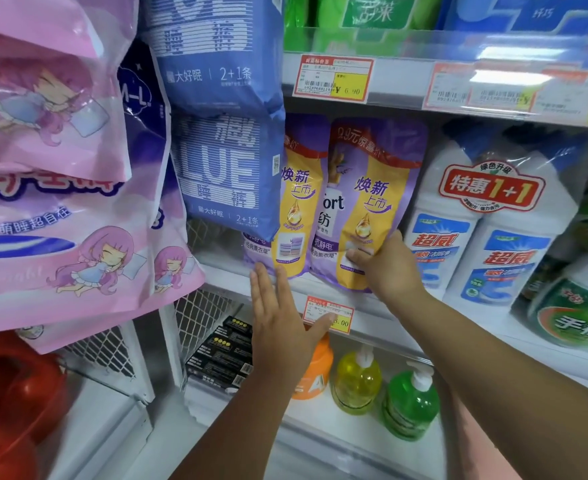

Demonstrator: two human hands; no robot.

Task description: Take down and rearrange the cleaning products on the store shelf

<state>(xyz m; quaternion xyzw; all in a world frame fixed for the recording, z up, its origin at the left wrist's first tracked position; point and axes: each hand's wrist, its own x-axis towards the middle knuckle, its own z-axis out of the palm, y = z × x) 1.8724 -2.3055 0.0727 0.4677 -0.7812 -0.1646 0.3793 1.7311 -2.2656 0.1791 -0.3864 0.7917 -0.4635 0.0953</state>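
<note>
Two purple-and-yellow softener refill pouches stand on the middle shelf (372,308). My right hand (384,263) grips the lower right corner of the front pouch (368,206), thumb across its face. The second pouch (294,209) stands to its left, partly hidden behind hanging blue packs. My left hand (278,318) is flat with straight fingers, fingertips reaching the bottom edge of that left pouch at the shelf lip.
White twin-pack toilet cleaner bottles (483,216) stand right of the pouches. Blue packs (226,168) and pink packs (60,202) hang at left. Below sit an orange bottle (315,372), yellow (356,382) and green (410,403) pump bottles, and black boxes (221,358).
</note>
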